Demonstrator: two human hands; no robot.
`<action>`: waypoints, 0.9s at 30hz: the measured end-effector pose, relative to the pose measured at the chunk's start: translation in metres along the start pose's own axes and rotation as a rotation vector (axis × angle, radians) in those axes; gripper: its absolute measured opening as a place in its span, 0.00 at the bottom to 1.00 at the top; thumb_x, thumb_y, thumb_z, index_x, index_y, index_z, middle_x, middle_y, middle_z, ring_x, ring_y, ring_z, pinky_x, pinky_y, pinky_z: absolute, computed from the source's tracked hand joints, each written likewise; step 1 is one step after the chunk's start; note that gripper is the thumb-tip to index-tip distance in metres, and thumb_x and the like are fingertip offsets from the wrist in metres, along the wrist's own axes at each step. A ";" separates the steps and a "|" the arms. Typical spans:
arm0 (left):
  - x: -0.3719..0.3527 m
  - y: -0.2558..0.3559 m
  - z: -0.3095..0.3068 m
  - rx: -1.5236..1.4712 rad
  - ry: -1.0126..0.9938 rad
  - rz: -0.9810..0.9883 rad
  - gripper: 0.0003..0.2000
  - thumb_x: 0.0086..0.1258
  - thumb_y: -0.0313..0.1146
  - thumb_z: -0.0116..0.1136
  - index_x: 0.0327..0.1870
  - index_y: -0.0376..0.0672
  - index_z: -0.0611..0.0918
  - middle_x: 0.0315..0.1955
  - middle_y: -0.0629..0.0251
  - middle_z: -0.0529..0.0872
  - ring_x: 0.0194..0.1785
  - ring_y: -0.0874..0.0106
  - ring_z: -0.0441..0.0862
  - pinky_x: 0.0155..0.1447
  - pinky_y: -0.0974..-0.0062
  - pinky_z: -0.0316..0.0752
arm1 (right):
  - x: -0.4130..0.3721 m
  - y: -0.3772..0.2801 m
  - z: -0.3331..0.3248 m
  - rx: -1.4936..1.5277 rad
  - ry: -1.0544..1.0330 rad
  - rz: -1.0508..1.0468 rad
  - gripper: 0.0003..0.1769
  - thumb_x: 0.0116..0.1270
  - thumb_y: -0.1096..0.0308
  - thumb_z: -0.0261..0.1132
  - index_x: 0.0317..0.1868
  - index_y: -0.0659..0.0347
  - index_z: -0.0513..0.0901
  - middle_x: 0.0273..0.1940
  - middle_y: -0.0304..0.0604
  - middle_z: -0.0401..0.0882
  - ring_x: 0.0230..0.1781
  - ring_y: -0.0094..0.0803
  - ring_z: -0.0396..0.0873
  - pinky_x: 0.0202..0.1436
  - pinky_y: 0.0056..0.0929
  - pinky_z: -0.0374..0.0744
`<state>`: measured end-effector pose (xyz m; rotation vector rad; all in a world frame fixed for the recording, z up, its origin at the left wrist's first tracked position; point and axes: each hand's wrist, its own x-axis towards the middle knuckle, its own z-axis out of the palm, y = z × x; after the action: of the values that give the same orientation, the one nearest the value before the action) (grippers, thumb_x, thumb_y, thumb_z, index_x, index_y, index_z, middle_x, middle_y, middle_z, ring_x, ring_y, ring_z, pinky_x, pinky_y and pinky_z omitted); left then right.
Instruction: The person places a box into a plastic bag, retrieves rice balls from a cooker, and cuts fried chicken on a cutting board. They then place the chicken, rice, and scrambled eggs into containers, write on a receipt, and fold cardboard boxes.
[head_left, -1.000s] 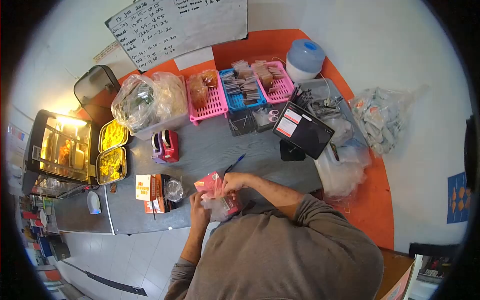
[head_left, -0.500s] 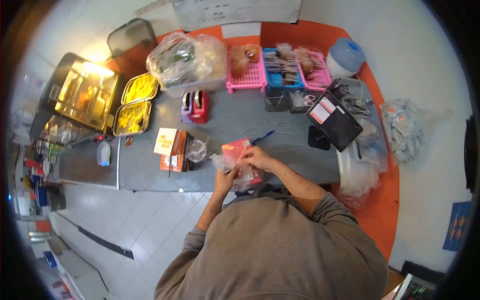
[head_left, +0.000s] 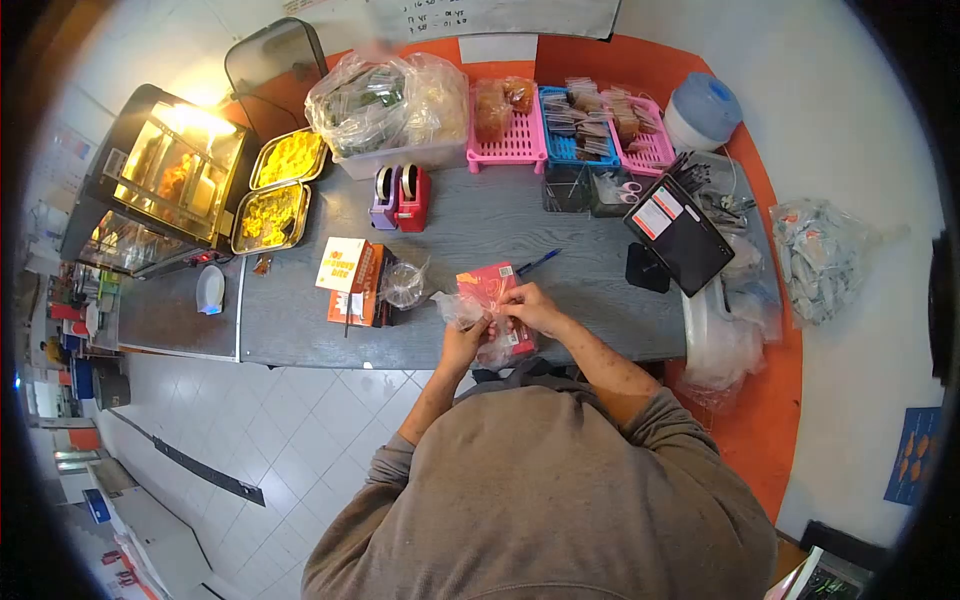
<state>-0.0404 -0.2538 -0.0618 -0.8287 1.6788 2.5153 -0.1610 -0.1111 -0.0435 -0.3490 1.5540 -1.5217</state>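
Near the front edge of the grey table, my left hand [head_left: 463, 342] is closed on a clear plastic bag [head_left: 458, 310]. My right hand [head_left: 530, 308] meets it from the right, its fingers pinched at the bag's upper part. Beneath both hands lies a red printed packet [head_left: 487, 280], partly covered by the bag and fingers. A blue pen [head_left: 541, 262] rests just beyond the packet. To the left sit a clear plastic roll or bag [head_left: 404, 284] and orange boxes [head_left: 372, 290] with a white-topped box [head_left: 343, 263].
Two tape dispensers [head_left: 411, 200] stand behind the boxes. Farther back are a large bag-covered tub [head_left: 400, 155], a pink basket [head_left: 507, 152] and a blue basket [head_left: 577, 150]. A black tablet [head_left: 690, 245] stands at the right. Two yellow-filled trays [head_left: 270, 216] sit at the left.
The camera view has shifted slightly, moving the tabletop things a little in the frame. Both hands stay together at the plastic bag, with only a small change in finger position.
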 end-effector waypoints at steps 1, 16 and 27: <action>0.001 -0.001 -0.001 -0.001 0.000 0.001 0.08 0.72 0.32 0.58 0.35 0.37 0.81 0.28 0.67 0.84 0.29 0.78 0.80 0.35 0.79 0.78 | 0.001 0.002 0.000 -0.001 0.000 0.000 0.05 0.64 0.75 0.62 0.37 0.68 0.82 0.26 0.39 0.79 0.21 0.22 0.76 0.25 0.23 0.77; -0.001 -0.008 -0.004 -0.078 0.013 -0.090 0.08 0.70 0.37 0.60 0.36 0.42 0.80 0.25 0.72 0.79 0.27 0.80 0.75 0.29 0.83 0.67 | -0.021 0.005 0.013 -0.793 0.124 -0.478 0.10 0.62 0.66 0.63 0.33 0.67 0.78 0.30 0.56 0.81 0.31 0.51 0.82 0.32 0.44 0.77; 0.006 0.016 -0.011 1.268 -0.153 1.261 0.06 0.63 0.28 0.54 0.37 0.38 0.81 0.30 0.56 0.84 0.33 0.59 0.81 0.37 0.64 0.74 | 0.044 -0.010 -0.016 -1.662 -0.114 -0.654 0.17 0.54 0.51 0.62 0.31 0.58 0.83 0.30 0.53 0.83 0.32 0.45 0.83 0.35 0.42 0.80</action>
<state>-0.0459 -0.2714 -0.0541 0.6984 3.4923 0.8483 -0.2011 -0.1346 -0.0544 -1.9223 2.3863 -0.1588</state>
